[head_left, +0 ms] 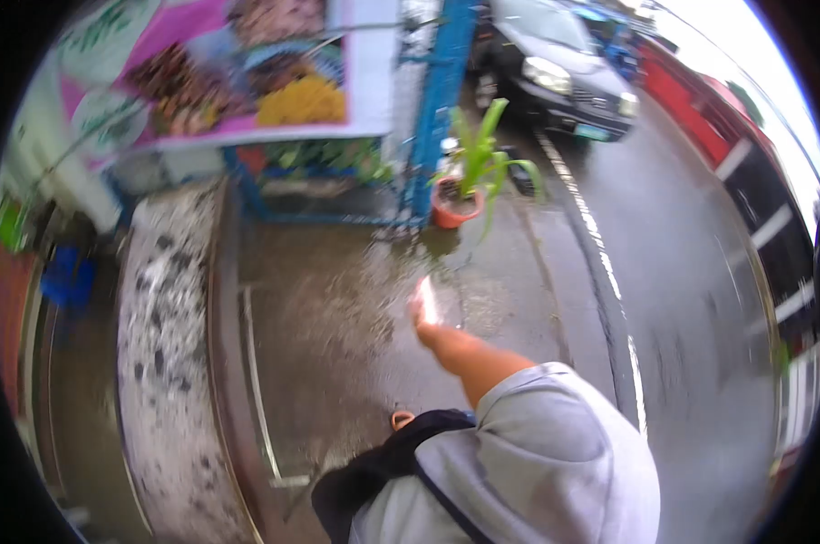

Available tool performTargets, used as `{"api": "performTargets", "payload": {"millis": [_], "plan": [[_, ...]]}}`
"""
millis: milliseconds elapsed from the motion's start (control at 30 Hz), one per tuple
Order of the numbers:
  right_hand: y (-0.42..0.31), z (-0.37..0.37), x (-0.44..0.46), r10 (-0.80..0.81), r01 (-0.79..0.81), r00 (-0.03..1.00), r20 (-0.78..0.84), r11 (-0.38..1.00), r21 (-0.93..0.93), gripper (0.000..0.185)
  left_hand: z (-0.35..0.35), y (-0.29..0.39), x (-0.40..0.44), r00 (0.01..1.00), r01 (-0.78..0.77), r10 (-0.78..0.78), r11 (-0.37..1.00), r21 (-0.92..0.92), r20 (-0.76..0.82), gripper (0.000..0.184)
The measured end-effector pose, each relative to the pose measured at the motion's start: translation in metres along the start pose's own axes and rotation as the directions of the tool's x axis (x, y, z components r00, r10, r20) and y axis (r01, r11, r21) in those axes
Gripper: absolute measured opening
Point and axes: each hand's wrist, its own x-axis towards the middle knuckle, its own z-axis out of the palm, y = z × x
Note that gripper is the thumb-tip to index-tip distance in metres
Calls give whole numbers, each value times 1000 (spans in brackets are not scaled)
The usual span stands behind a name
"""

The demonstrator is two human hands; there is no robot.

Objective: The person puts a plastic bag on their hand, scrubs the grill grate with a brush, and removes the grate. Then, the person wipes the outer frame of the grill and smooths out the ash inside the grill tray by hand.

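Note:
My right hand reaches forward over the wet pavement, at the end of a bare forearm and a grey short sleeve. It is blurred, with a bright pinkish-white patch on it; its fingers and anything in them cannot be made out. Beyond the hand, apart from it, an orange pot with a long-leaved green plant stands by a blue metal post. My left hand is out of view.
A dark car with lit headlights is on the wet road at the upper right. A food banner hangs at the upper left. A speckled raised ledge runs along the left. A white line marks the road edge.

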Motion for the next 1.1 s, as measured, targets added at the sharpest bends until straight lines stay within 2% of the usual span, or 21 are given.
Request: {"api": "performTargets", "payload": {"millis": [67, 133, 200, 267, 333, 433, 467, 500, 533, 600, 633, 733, 833, 867, 933, 1000, 1033, 1067, 1100], "plan": [[23, -9, 33, -7, 7, 1000, 7, 998, -70, 51, -33, -9, -5, 992, 8, -13, 999, -45, -122, 17], [29, -38, 80, -12, 40, 990, 140, 979, -199, 77, -67, -19, -18, 972, 10, -33, 995, -99, -233, 17], [-7, -40, 155, -27, 20, 997, -68, 995, -97, 57, -93, -29, -34, 947, 12, -57, 990, -143, -315, 17], [-25, -73, 199, -50, 56, 982, -182, 998, 28, 61, -118, -38, -52, 919, 5, -72, 985, -172, -387, 17], [-27, -121, 224, -115, 129, 972, -206, 990, 53, 59, -137, -50, -70, 902, -18, -70, 980, -197, -427, 17], [-14, -192, 241, -178, 187, 932, -316, 982, -2, 77, -146, -59, -90, 904, -81, 0, 982, -171, -428, 17], [1, -220, 238, -297, 260, 910, -289, 952, -158, 91, -146, -60, -100, 937, -188, 154, 979, -81, -315, 17], [3, -237, 246, -382, 315, 885, -266, 912, -263, 109, -140, -64, -103, 868, -50, -85, 965, -257, -489, 18], [5, -255, 255, -465, 365, 852, -240, 857, -363, 127, -129, -62, -111, 830, -26, -171, 939, -343, -531, 18], [-21, -269, 300, -412, 209, 856, -313, 829, -518, 124, -107, -58, -129, 776, -38, -262, 889, -457, -575, 19], [-32, -282, 320, -415, 186, 838, -353, 827, -531, 125, -100, -54, -137, 756, -60, -288, 863, -501, -587, 20], [-74, -308, 390, -579, 236, 725, -374, 719, -654, 141, -74, -50, -172, 688, -102, -387, 786, -610, -614, 21], [-114, -326, 456, -678, 168, 617, -399, 609, -776, 142, -22, -57, -213, 586, -133, -499, 718, -683, -638, 20], [-124, -329, 474, -710, 132, 580, -399, 566, -814, 140, -1, -61, -233, 639, -136, -308, 856, -498, -705, 20], [-137, -331, 509, -746, 79, 528, -406, 519, -851, 136, 52, -67, -275, 643, -147, -125, 948, -282, -755, 20], [-138, -332, 542, -760, 55, 496, -420, 510, -858, 132, 133, -32, -301, 563, -275, -456, 682, -677, -689, 25], [-135, -339, 557, -765, 53, 481, -429, 514, -856, 130, 183, -10, -297, 293, -331, -542, 715, -615, -788, 33], [-134, -346, 569, -766, 59, 469, -440, 524, -850, 128, 190, -21, -310, 270, -338, -546, 718, -609, -793, 33], [-131, -348, 577, -761, 62, 465, -452, 537, -841, 125, 191, -40, -327, 388, -298, -541, 692, -657, -746, 35]]}}
